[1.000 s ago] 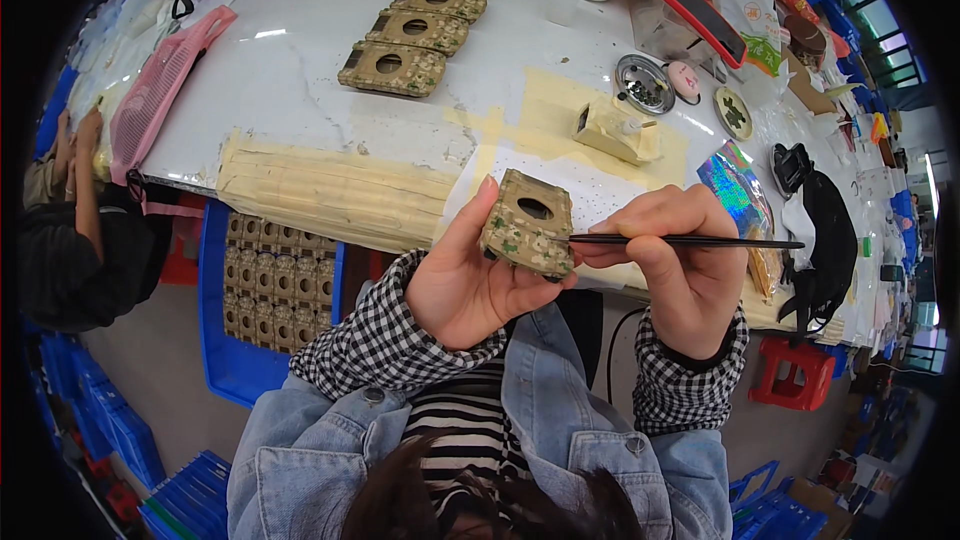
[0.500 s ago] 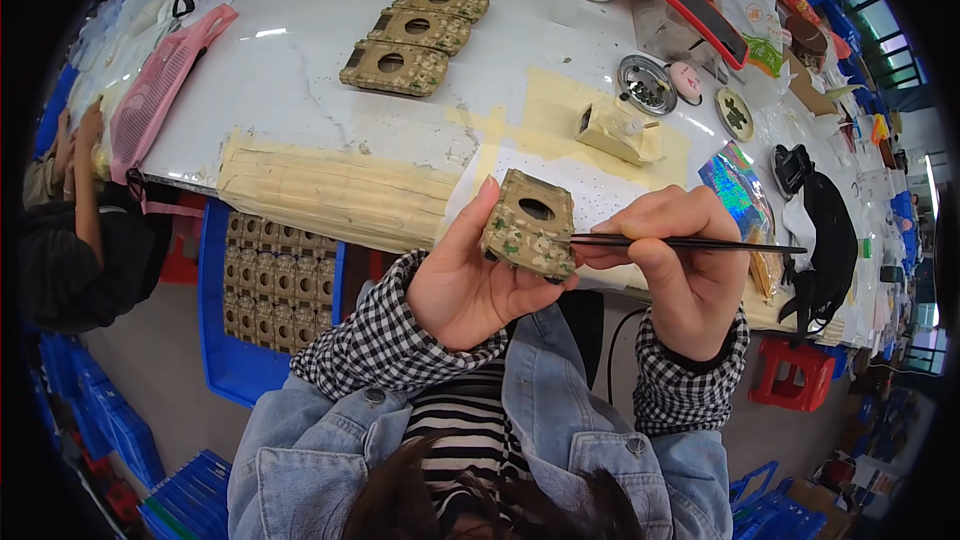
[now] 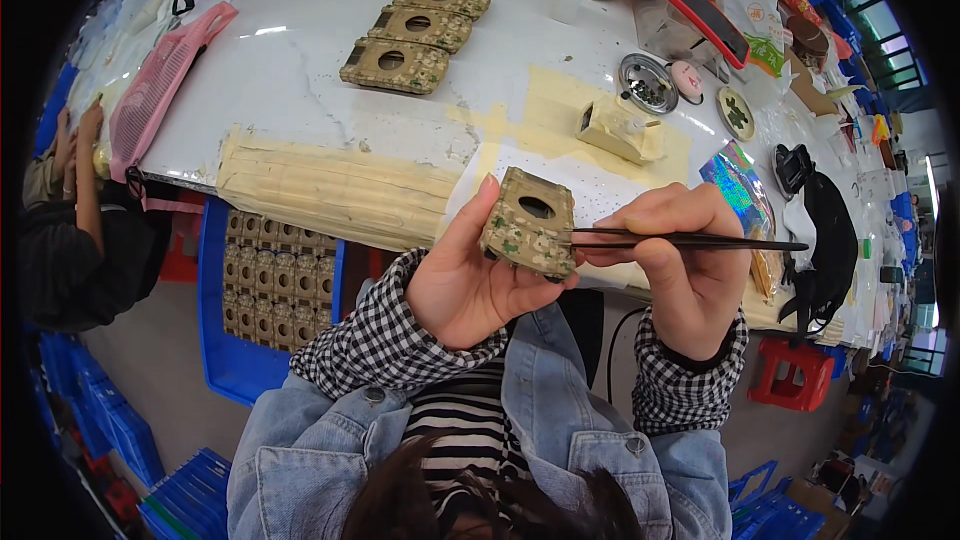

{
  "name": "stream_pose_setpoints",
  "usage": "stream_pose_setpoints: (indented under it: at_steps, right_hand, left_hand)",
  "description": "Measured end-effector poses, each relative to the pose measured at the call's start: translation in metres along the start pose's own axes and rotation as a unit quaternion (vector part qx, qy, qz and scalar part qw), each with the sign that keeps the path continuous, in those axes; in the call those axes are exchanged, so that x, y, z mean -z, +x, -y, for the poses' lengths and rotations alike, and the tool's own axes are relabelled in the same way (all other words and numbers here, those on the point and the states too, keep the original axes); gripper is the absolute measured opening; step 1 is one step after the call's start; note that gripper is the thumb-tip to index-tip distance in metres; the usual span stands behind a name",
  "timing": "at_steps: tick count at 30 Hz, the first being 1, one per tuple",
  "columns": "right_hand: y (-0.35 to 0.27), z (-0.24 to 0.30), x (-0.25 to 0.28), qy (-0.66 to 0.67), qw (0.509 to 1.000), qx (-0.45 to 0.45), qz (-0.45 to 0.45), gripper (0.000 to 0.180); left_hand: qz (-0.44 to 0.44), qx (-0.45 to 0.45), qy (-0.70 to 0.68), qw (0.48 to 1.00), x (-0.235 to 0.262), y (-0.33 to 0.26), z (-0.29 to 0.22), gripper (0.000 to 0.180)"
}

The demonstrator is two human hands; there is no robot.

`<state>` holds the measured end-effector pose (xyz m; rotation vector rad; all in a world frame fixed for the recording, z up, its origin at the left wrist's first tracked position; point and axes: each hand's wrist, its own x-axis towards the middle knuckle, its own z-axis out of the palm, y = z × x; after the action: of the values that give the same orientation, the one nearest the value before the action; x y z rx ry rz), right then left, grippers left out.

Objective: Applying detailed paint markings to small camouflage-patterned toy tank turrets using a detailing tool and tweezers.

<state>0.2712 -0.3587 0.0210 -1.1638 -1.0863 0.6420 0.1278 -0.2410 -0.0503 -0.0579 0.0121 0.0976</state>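
My left hand (image 3: 465, 285) holds a camouflage-painted toy tank hull (image 3: 530, 222) over the table's near edge, thumb on its left side and fingers beneath. A round hole shows in the hull's top. Between the thumb and fingers of my right hand (image 3: 690, 260) is a pair of black tweezers (image 3: 730, 241). The tweezers lie almost level, with their tips at the hull's right side. Anything tiny between the tips is too small to make out. Under the hull, a white sheet of paper (image 3: 480, 185) with scattered small dark specks lies on the table.
A row of similar hulls (image 3: 395, 65) stands farther back; a blue crate (image 3: 225, 355) below left holds many more. To the right are a yellowish block (image 3: 615, 132), a round dish of small green parts (image 3: 648, 83), an oval dish (image 3: 736, 115) and a red-edged phone (image 3: 690, 12). Another person sits left.
The tweezers' prongs look slightly farther apart at the hull's side, and my right hand has shifted a little. The hull and my left hand have barely moved.
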Motion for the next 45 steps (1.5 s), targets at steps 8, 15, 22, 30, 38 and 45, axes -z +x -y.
stream_pose_setpoints:
  at_steps: [8, 15, 22, 30, 38, 45]
  right_hand:
    - [0.005, -0.006, 0.009, -0.105, 0.969, 0.099, -0.2, 0.014]
    - [0.032, -0.034, 0.042, -0.565, 0.788, 0.144, -0.197, 0.01]
    - [0.042, -0.052, 0.051, -0.548, 0.808, 0.132, -0.17, 0.013]
    - [0.038, -0.036, 0.041, -0.529, 0.794, 0.203, -0.221, 0.009]
    - [0.004, -0.017, -0.006, -0.146, 0.978, 0.125, -0.075, 0.007]
    - [0.007, -0.014, -0.02, -0.024, 0.998, 0.021, -0.047, 0.01]
  left_hand:
    - [0.042, 0.012, -0.03, 0.999, 0.003, 0.001, -0.003, 0.072]
    - [0.062, 0.008, -0.046, 0.997, 0.003, 0.002, -0.003, 0.073]
    - [0.073, 0.015, -0.063, 0.995, 0.002, 0.002, -0.005, 0.074]
    - [0.07, 0.02, -0.063, 0.995, 0.005, 0.002, -0.006, 0.074]
    - [0.05, 0.036, -0.061, 0.996, 0.003, 0.0, -0.004, 0.071]
    - [0.032, 0.04, -0.061, 0.997, 0.003, -0.002, -0.003, 0.068]
